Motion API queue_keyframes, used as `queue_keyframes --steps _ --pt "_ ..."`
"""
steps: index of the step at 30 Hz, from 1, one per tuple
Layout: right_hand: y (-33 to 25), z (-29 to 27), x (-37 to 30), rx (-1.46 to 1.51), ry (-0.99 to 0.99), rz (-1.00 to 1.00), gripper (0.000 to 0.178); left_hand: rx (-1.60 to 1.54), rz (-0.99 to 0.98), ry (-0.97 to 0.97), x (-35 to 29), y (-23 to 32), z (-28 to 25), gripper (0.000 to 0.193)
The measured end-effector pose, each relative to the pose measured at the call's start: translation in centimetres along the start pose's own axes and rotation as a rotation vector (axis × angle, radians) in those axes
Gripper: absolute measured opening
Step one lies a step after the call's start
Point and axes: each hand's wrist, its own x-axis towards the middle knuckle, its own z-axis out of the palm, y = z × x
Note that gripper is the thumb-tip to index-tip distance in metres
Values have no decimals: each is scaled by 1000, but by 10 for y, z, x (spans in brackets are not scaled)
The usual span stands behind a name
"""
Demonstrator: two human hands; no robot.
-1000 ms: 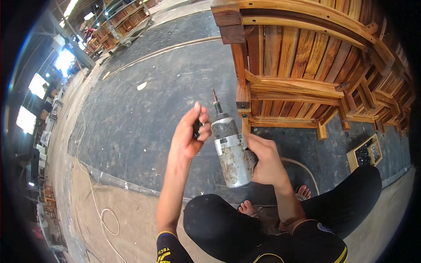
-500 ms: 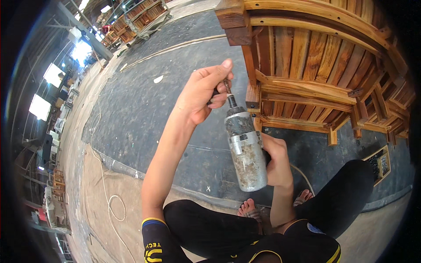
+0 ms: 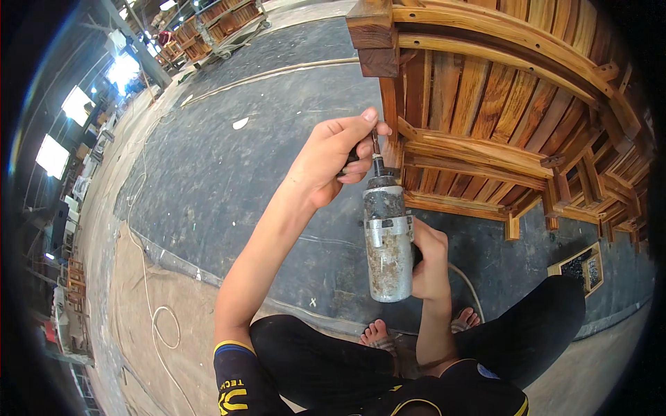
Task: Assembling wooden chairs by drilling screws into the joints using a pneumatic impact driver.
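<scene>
My right hand (image 3: pixel 431 258) is wrapped round the handle of a worn, silver-grey power driver (image 3: pixel 388 260), which points away from me. Its thin bit (image 3: pixel 377 145) reaches up to the fingertips of my left hand (image 3: pixel 338 152). The thumb and forefinger are pinched at the bit's tip, and the other fingers are curled. Something small and dark shows inside the curled fingers, too hidden to name. Just beyond and to the right stands slatted wooden furniture (image 3: pixel 479 149), its nearest corner leg (image 3: pixel 378 59) close to my left fingertips.
A wooden box (image 3: pixel 592 269) of small dark pieces lies on the dark floor mat (image 3: pixel 243 187) by my right knee. A pale hose (image 3: pixel 472 281) runs near my feet. A cord (image 3: pixel 156 326) loops on brown sheeting at left. More wooden furniture (image 3: pixel 215 31) stands far off.
Both hands and the driver have shifted slightly right, and the driver now points more directly away from me. My head view has turned a little; the left fingers stay at the bit.
</scene>
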Motion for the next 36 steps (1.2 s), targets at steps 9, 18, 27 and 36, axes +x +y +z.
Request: queue_keyframes --steps 9,18,27,36 --pt "0 -3 -6 -4 5 -52 34 -604 -462 69 -41 -137 -62 26" --pt "-1 -6 -11 -63 -47 -18 42 -971 -911 266 -139 -339 -76 18" --pt "3 -4 -10 -62 -10 -55 35 -574 -530 262 -63 -266 -83 28" --pt "-11 -17 -23 -64 -36 12 40 -588 -260 114 -7 -136 -65 24"
